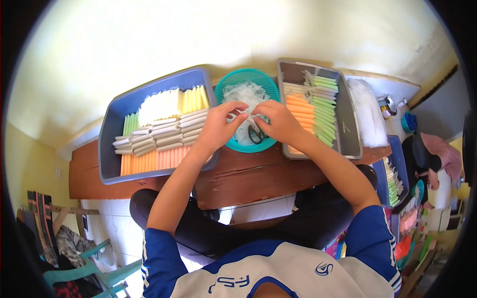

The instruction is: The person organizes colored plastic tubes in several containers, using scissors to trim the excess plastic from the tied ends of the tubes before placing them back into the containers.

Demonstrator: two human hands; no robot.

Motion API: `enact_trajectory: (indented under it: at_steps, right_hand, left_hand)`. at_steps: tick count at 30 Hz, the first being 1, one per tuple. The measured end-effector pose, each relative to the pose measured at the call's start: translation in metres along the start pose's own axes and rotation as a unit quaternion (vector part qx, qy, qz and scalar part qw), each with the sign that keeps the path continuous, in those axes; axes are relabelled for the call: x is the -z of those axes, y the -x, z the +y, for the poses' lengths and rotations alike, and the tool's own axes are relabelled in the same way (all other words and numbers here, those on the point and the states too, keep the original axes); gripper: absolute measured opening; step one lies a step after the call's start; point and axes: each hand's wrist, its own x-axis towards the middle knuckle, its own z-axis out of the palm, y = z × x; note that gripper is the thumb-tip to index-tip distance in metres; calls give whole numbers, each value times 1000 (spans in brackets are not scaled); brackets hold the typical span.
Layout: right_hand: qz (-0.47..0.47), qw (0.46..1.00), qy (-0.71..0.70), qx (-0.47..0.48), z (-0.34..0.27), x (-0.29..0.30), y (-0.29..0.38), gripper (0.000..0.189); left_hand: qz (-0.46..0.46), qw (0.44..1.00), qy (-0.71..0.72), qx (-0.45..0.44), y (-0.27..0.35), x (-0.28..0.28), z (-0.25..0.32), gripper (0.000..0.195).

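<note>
My left hand (224,121) and my right hand (277,121) hover over a round teal plastic basket (275,83), fingertips close together. Whether a thin piece of clear film is pinched between the fingers is too unclear to tell. The basket is heaped with clear plastic scraps (246,91). Black-handled scissors (255,136) show below my fingers, near the right thumb. To the left, a grey-blue tub (108,149) holds rows of filled plastic tubes in white, yellow, green, orange, pink and greyish colours. On the right, a grey tub (346,130) contains orange tubes (300,111) and green tubes (323,115).
The tubs and basket stand on a brown wooden table (238,182) against a pale wall. A bundle of clear plastic bags (367,115) lies beyond the right tub. Farther right, another person (436,156) sits near a blue tub (400,160). A green plastic chair (78,273) is at lower left.
</note>
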Motion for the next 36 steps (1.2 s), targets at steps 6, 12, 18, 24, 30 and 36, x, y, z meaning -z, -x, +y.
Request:
enact_trajectory:
  at_steps: [6, 12, 18, 24, 30, 36]
  right_hand:
    - [20, 994, 79, -76, 47, 61, 48, 13]
    - [49, 974, 101, -196, 113, 109, 79, 12]
    - [78, 957, 165, -226, 173, 127, 86, 15]
    - [-19, 937, 246, -247, 220, 128, 116, 26]
    - [-102, 908, 252, -320, 231, 123, 115, 34]
    - [-133, 897, 258, -334, 224, 114, 111, 35]
  left_hand:
    - [-11, 1000, 11, 12, -41, -67, 11, 20]
    - [-43, 999, -30, 0, -90, -125, 12, 19]
    - [-59, 997, -45, -30, -148, -194, -4, 22]
    - [-130, 982, -119, -62, -189, -237, -34, 34]
    - [-130, 975, -159, -86, -210, -272, -74, 42]
    - [-156, 961, -216, -67, -212, -275, -85, 48]
